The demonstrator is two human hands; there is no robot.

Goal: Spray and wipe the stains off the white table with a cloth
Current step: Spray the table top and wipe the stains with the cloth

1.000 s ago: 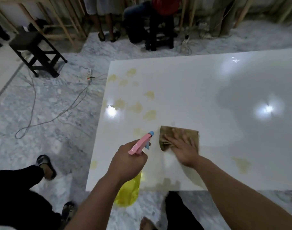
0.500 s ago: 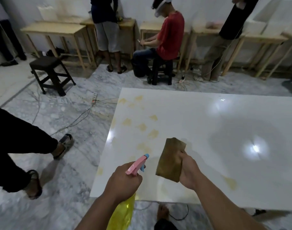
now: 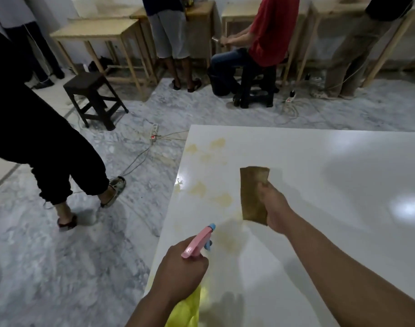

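The left hand (image 3: 181, 272) has its grip tight on the spray bottle (image 3: 192, 267), aimed at the yellow stains (image 3: 199, 188) along the left part of the white desk (image 3: 319, 185). The right hand (image 3: 273, 208) pinches the brown cloth (image 3: 252, 194) and holds it up off the desk. The spray could miss and wet the floor (image 3: 83, 256), because the stains sit near the desk's edge. Someone walking (image 3: 48, 149) there might slip.

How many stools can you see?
2. One dark stool stands empty on the floor at the left. The other stool is under the seated person in red. More may be hidden behind people.
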